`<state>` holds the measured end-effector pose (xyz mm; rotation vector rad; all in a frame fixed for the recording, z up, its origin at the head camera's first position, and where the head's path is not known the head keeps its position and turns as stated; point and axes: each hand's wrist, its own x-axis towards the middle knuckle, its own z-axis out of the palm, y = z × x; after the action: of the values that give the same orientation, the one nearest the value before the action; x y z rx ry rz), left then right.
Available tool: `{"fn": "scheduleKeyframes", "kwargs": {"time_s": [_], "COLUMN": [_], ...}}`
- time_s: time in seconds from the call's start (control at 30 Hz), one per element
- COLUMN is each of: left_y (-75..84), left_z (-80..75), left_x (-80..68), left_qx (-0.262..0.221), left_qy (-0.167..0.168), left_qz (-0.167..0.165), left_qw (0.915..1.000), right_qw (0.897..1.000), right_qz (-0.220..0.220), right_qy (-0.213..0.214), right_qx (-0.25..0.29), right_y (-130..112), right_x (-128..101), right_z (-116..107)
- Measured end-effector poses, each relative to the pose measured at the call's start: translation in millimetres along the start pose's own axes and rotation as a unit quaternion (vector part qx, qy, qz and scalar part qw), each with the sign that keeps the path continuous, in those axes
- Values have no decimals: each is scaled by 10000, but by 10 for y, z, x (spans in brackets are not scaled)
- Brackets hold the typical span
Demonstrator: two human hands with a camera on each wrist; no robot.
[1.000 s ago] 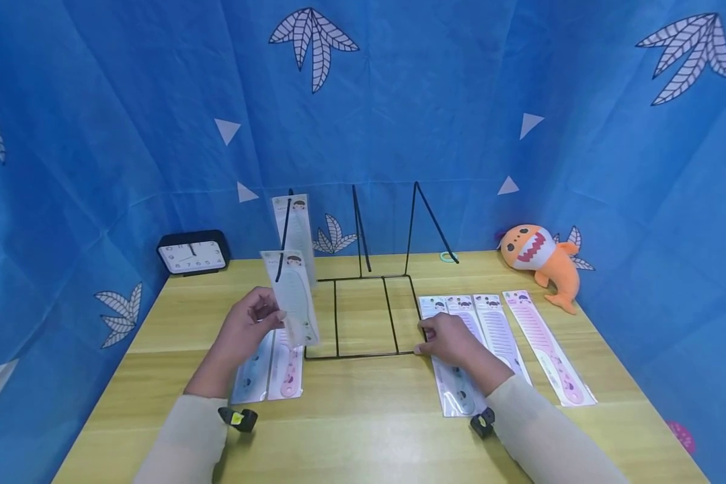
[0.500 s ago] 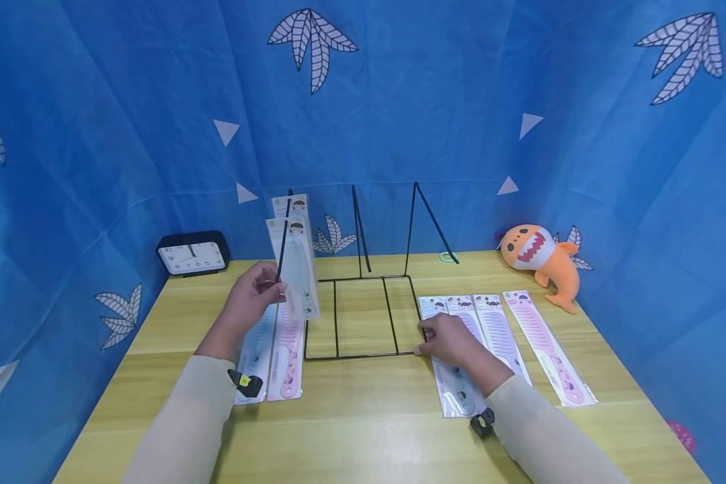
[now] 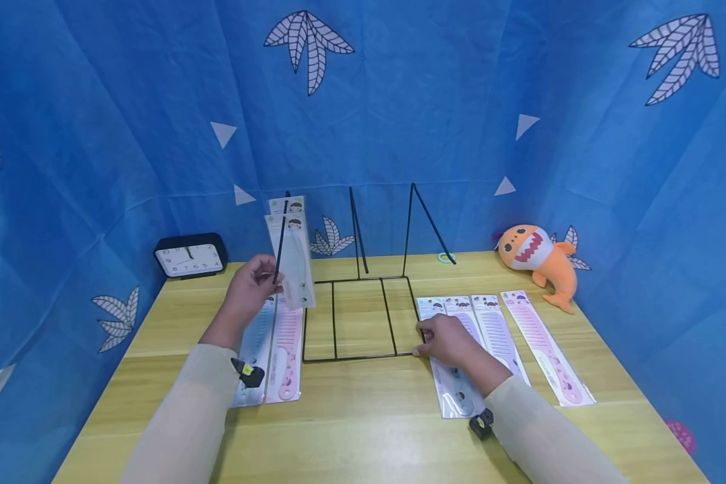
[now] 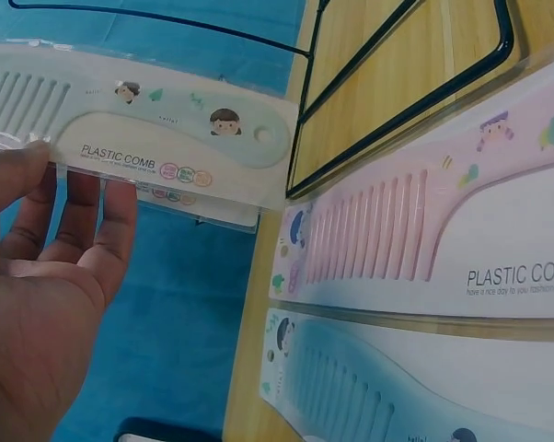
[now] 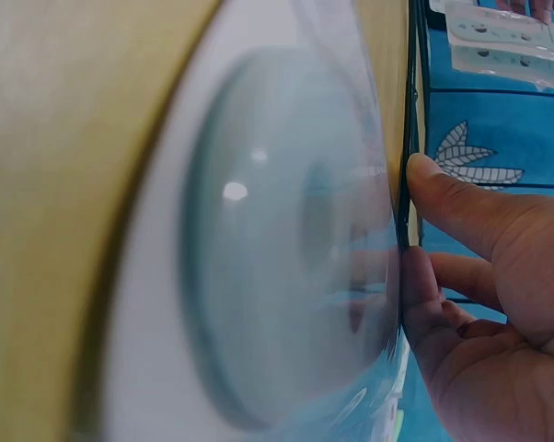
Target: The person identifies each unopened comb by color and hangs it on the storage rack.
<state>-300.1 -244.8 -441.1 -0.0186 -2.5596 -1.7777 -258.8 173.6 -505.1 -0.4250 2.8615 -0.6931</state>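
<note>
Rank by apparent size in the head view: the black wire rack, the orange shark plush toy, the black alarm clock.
1. Black wire rack, clearly the largest.
2. Orange shark plush toy.
3. Black alarm clock.
The shark and clock look nearly alike, so their order is uncertain.

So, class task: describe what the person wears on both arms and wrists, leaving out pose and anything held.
Both arms wear long, plain cream-beige sleeves reaching the wrists. The hands, left hand and right hand, are bare, with no gloves or rings visible. A small black device with a yellow mark sits at the left wrist; a similar black device sits by the right.
</note>
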Motion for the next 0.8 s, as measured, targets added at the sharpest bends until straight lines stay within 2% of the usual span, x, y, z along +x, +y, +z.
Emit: {"fn": "scheduleKeyframes", "kwargs": {"time_s": [0.3,0.8], "left_y": [-1,32], "left_z": [22,31], "left_x": [56,69], "left_qx": [-228,-371], "left_qy": [71,196], "left_qz": [-90,-320], "left_qw": [9997,9986], "right_qw": [10000,10000], "right_qz": [81,68], "right_qy": [-31,-43], "right_qx": [20,30], "right_y": [8,6], "right_x": [13,10], "right_z": [13,-1]}}
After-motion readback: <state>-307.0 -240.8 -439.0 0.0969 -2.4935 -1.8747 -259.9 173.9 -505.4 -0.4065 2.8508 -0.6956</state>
